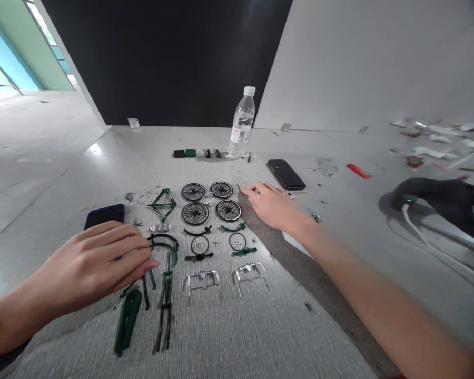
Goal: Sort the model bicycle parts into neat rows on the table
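Observation:
My right hand (266,202) reaches to the right of the small spoked wheels (228,210), its index fingertip at the grey surface; whether the fingers pinch a tiny part is too small to tell. My left hand (102,258) hovers over the left side of the parts, fingers together, what they hold, if anything, being hidden. Below it lies a dark green flat part (127,321), and beside that a green and black fork (166,302). A green diamond frame (164,204) lies left of the wheels. Two clear wire-like parts (203,280) lie nearest to me.
A water bottle (242,126) stands behind the parts. One phone (286,174) lies to the right, another (105,215) partly behind my left hand. Farther right are a red object (357,170) and a black device (438,197) with a white cable. A dark panel (161,63) rises at the back.

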`<state>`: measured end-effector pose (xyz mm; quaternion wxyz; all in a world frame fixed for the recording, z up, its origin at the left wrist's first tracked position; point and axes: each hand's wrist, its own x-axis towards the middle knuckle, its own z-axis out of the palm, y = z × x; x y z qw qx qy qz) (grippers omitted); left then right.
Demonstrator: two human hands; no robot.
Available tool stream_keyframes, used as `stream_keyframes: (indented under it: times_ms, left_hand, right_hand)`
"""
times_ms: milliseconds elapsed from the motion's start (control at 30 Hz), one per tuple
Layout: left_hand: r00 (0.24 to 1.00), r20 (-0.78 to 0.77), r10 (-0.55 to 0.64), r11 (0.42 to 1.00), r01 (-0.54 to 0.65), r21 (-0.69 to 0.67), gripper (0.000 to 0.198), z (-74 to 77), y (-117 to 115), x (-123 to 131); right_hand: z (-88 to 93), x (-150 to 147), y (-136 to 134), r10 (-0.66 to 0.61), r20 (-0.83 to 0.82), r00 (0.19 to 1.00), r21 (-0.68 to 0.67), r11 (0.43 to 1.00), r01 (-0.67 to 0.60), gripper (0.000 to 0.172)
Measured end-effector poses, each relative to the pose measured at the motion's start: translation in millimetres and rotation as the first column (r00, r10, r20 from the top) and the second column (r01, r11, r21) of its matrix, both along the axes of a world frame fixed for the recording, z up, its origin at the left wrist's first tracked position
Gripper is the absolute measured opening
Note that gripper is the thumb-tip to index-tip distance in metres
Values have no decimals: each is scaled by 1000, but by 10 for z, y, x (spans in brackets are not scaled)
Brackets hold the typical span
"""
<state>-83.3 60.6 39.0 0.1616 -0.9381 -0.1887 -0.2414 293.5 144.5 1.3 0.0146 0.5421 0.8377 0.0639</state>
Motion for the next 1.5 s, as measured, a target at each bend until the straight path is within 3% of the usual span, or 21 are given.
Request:
stream_keyframes:
  times_ms: [167,333,467,567,800,1200,1400,1500]
  left_hand:
    - [1000,2,-2,1000,2,-4,8,-14,-2,-9]
    - [1000,5,-1,1000,1,4,8,-9,-15,5]
    - [999,33,-9,1000,9,2,11,22,-22,34]
    - [999,30,-19,1000,19,-7,11,23,-20,35]
    - [999,43,5,999,-3,-37,10,-24,-30,21]
    - [1000,22,-7,999,8,-39,10,-6,-29,13]
    - [1000,14,-20,1000,21,-23,10,-11,-29,12]
    - [1000,10,-20,999,20,-30,10,-10,-29,7]
  right_hand:
    - [77,39,1,4,-53,999,18,1000,-3,54]
    - [416,315,-40,-134,-164,977,110,982,154,45]
    - [594,622,-53,-300,-165,939,-78,954,291,37]
    - [578,775,-34,-348,-150,926,-224,924,311,37]
    - [417,814,7,-400,-115,909,-392,859,328,20]
    - [319,823,38,-291,-112,950,-376,897,231,25]
    - [420,776,0,-352,-141,925,-426,865,265,35]
    - [484,729,-32,-349,-173,921,-437,865,245,32]
